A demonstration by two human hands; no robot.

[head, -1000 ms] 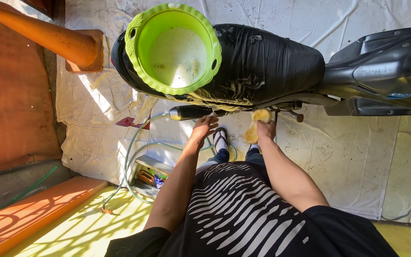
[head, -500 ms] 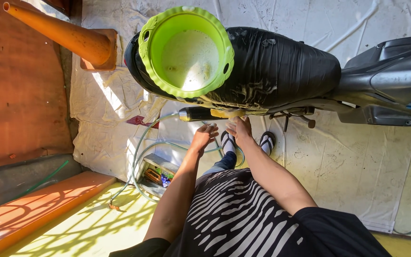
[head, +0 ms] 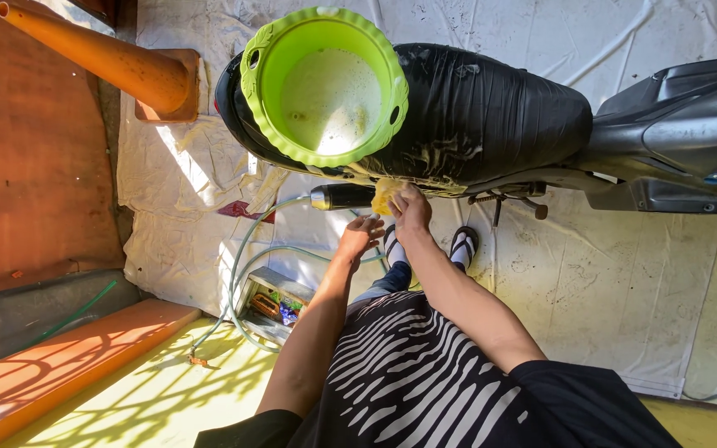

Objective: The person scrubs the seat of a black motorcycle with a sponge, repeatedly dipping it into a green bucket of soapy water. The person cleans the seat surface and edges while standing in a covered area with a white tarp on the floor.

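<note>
A black motorcycle seat (head: pixel 491 116), streaked with suds, lies across the top of the head view. On its front end sits a lime green bucket (head: pixel 269 99) holding soapy water. My right hand (head: pixel 411 214) presses a yellow sponge (head: pixel 385 196) against the seat's lower edge, next to a black cylinder with a metal tip (head: pixel 340 197). My left hand (head: pixel 361 236) hovers just below that cylinder with loose fingers and nothing in it. Below the hands are my sandalled feet (head: pixel 463 243).
A pale green hose (head: pixel 241 259) loops over the white sheet (head: pixel 184 182) that covers the ground. An orange traffic cone (head: pixel 118 65) lies tipped at the upper left. A small box of tools (head: pixel 269 305) sits by an orange kerb (head: pixel 68 365). The motorcycle's dark tail (head: pixel 682 141) fills the right.
My right hand has slid the sponge leftward along the seat's lower edge, up to the black cylinder. My left hand has dropped slightly below the cylinder.
</note>
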